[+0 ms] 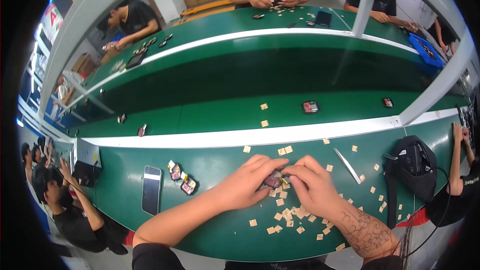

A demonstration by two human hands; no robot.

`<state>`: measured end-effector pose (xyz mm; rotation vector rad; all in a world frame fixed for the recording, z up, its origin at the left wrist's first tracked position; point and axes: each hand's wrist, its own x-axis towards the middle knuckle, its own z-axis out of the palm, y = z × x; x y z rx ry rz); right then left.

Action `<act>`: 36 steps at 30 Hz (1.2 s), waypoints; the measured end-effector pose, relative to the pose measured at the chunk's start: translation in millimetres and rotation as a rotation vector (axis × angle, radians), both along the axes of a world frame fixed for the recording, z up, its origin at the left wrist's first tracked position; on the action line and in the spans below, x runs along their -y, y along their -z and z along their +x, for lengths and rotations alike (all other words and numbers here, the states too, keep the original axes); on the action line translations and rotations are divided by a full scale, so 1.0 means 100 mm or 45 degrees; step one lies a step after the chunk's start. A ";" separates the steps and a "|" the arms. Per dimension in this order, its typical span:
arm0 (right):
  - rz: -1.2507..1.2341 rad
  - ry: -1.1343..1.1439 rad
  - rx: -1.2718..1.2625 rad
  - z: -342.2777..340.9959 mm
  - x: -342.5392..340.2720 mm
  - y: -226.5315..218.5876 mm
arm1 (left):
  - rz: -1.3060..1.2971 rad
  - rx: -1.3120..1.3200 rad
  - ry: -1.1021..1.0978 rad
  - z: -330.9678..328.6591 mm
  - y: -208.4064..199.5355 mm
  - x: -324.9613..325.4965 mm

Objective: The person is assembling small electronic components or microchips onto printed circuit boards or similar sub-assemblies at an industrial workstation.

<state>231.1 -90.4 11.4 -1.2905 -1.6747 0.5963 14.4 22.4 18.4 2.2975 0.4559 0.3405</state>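
Between my hands is a small dark electronic part point(273, 180) with a reddish face and a yellow tab, partly covered by my fingers. My left hand point(250, 179) is closed around its left side. The thumb and fingers of my right hand point(314, 186) pinch its right side near the yellow tab. Small tan square pieces point(289, 214) lie scattered under and around my right hand. To the left of my left forearm rest two similar dark parts point(188, 186) with yellow tabs.
A smartphone point(152, 190) lies on the left of the green table. Tweezers point(347, 166) and a black bag point(412, 170) are on the right. Beyond a white rail point(240, 138), a green belt carries more dark parts point(310, 106). Several people work around the tables.
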 end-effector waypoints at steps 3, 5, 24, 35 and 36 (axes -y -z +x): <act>-0.043 -0.092 0.113 0.00 -0.01 -0.04 | -0.024 0.165 -0.116 -0.11 -0.03 0.05; -0.098 -0.168 0.176 -0.04 -0.02 -0.08 | 0.024 0.117 -0.177 -0.16 0.00 0.10; -0.083 -0.073 1.003 -0.12 0.05 -0.25 | 0.331 0.044 -0.237 -0.14 0.15 0.31; -0.167 0.057 0.942 -0.21 0.11 -0.24 | 0.312 0.161 -0.167 -0.06 0.22 0.38; -0.198 0.020 0.839 -0.18 0.08 -0.24 | 0.312 0.161 -0.166 -0.07 0.21 0.36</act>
